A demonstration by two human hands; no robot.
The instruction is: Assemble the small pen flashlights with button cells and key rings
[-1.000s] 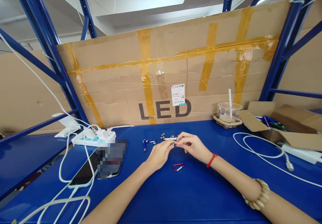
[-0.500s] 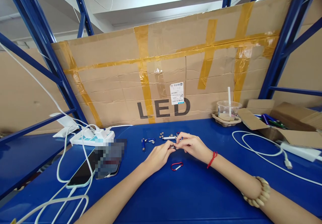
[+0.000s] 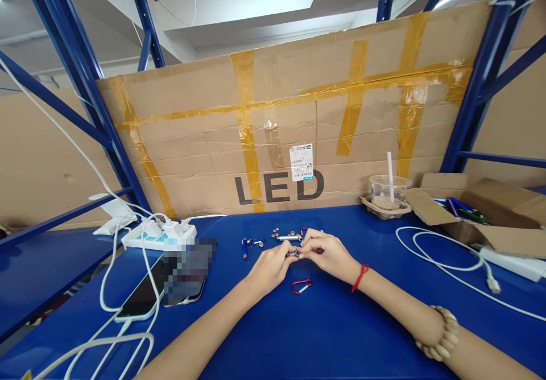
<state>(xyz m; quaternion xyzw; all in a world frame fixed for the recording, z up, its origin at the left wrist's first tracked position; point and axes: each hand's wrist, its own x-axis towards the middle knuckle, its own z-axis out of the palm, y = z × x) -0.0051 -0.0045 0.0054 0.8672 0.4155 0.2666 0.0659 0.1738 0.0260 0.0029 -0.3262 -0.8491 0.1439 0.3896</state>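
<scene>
My left hand [image 3: 272, 266] pinches a small silver-and-dark cylindrical part [image 3: 293, 253] between thumb and fingertips. At the part's right end, the fingertips of my right hand [image 3: 327, 253] are closed together; whether they grip a separate piece is hidden. Just beyond the hands lies a slim silver tube [image 3: 289, 238], with several small round button cells [image 3: 275, 233] around it. To the left rest a blue metal tube [image 3: 244, 249] and a smaller blue piece [image 3: 256, 240]. Nearer to me, below the hands, a red carabiner [image 3: 301, 286] lies flat on the blue tabletop [image 3: 290, 334].
At left are a white power strip [image 3: 160, 236], white cables and two phones, one a phone with a pale case [image 3: 143, 289]. At right stand a plastic cup with a straw [image 3: 389, 192], an open cardboard box [image 3: 497, 232] and a white cable [image 3: 430, 255]. Cardboard [image 3: 205, 158] walls the back.
My right-hand fingers have curled in closer around the right end of the small part. The whole view has shifted slightly; the things on the table stay where they were.
</scene>
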